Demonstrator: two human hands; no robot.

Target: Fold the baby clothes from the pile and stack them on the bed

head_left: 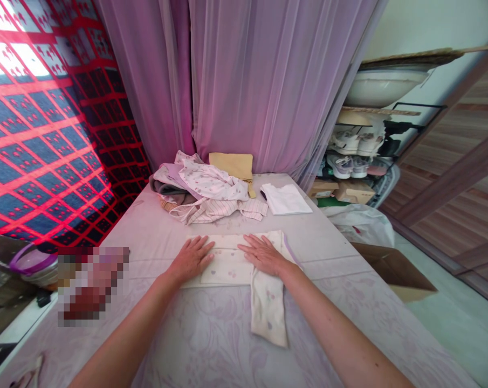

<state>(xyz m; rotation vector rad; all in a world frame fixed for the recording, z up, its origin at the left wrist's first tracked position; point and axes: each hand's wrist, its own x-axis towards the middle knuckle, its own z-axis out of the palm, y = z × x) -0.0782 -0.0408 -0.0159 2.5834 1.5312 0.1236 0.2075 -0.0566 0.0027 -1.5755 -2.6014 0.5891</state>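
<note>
A cream garment with small faint prints (pixel 231 268) lies partly folded on the covered table (pixel 211 334). One narrow part of it hangs down toward me on the right side. My left hand (pixel 192 258) rests flat on its left end, fingers spread. On its right part lies my right hand (pixel 263 254), palm down with fingers stretched out, just above the narrow part. Neither hand grips anything.
Beyond the garment sits a heap of clothes (pixel 215 180), with a folded yellow cloth (pixel 231 164) behind and a folded white cloth (pixel 287 199) to its right. An open cardboard box (pixel 393 269) stands beside the table's right edge. A blurred-out item (pixel 92 285) is at left.
</note>
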